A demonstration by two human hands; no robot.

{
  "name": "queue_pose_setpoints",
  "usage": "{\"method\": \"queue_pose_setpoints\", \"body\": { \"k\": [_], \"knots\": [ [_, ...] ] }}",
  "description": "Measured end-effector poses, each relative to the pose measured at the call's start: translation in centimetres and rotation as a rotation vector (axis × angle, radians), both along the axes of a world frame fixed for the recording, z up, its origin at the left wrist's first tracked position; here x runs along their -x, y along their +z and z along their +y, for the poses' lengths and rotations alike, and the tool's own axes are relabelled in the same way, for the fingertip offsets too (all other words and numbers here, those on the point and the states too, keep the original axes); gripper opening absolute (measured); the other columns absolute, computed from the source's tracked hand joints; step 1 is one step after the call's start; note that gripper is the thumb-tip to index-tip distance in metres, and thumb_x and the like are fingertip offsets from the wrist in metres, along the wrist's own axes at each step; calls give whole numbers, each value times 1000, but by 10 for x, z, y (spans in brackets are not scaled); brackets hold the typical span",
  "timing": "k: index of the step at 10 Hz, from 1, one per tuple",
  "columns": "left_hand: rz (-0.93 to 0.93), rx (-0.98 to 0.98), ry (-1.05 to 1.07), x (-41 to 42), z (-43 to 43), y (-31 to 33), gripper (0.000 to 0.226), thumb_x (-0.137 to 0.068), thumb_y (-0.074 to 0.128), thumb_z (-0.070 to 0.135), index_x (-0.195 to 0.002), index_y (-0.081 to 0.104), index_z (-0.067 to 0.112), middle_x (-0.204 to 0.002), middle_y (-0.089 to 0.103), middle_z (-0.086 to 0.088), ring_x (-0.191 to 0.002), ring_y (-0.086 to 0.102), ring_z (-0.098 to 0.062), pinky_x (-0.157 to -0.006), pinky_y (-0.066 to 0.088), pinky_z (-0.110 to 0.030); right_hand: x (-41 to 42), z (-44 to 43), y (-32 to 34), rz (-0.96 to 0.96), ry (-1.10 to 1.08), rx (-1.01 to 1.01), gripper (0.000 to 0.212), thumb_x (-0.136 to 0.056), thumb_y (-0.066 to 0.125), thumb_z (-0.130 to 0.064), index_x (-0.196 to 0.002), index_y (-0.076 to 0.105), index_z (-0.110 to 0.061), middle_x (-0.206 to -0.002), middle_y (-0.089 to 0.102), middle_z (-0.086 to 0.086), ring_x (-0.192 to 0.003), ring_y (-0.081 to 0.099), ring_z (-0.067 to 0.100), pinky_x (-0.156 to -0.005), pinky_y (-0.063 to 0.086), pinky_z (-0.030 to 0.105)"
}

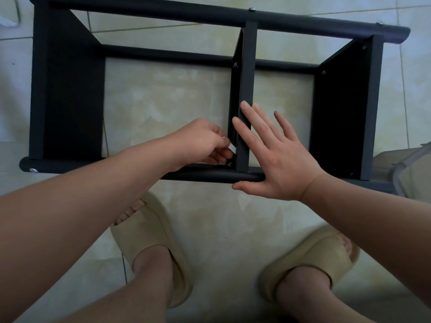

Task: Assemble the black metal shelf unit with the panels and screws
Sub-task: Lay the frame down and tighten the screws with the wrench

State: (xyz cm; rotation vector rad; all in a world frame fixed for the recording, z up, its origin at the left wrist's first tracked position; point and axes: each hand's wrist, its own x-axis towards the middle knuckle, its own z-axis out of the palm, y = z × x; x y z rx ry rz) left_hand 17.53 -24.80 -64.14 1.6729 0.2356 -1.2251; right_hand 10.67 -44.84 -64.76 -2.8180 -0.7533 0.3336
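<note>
The black metal shelf unit [70,89] lies on its side on the tiled floor, with three panels fixed between tubular posts. My right hand [272,157] lies flat with straight fingers against the middle panel [247,78], its thumb along the near post [210,177]. My left hand [200,143] has its fingers curled round a small silvery tool [232,148] beside a screw [230,164] at the foot of the middle panel. The tool's shape is mostly hidden by the fingers.
My two feet in beige slippers [151,241] stand on the pale floor tiles just in front of the shelf. A clear plastic container [405,173] sits at the right edge. Screw heads [236,64] show on the panels and posts.
</note>
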Motion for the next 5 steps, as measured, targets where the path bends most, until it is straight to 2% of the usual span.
{"method": "queue_pose_setpoints", "body": {
  "k": [2, 4, 5],
  "knots": [
    [-127, -25, -129, 3, 3, 2, 23, -102, 48, 7, -84, 62, 14, -71, 69, 5, -73, 65, -12, -83, 55, -31, 0, 0, 0, -7, 0, 3, 108, -84, 43, -82, -161, 18, -9, -169, 5, 16, -157, 6, 31, -123, 13, 59],
    [-186, -29, -230, 2, 6, 4, 24, -102, 49, 6, -84, 60, 15, -78, 69, 0, -77, 64, -17, -85, 54, -36, 0, 1, 0, -4, 0, 7, 108, -84, 43, -81, -162, 17, -10, -169, 5, 16, -157, 6, 31, -123, 13, 59],
    [-207, -25, -261, 2, 6, 4, 24, -102, 49, 5, -83, 60, 15, -79, 69, -1, -76, 63, -17, -83, 53, -34, 0, 0, 0, -6, 0, 4, 109, -84, 43, -82, -162, 17, -10, -169, 5, 16, -157, 6, 31, -124, 13, 58]
  ]
}}
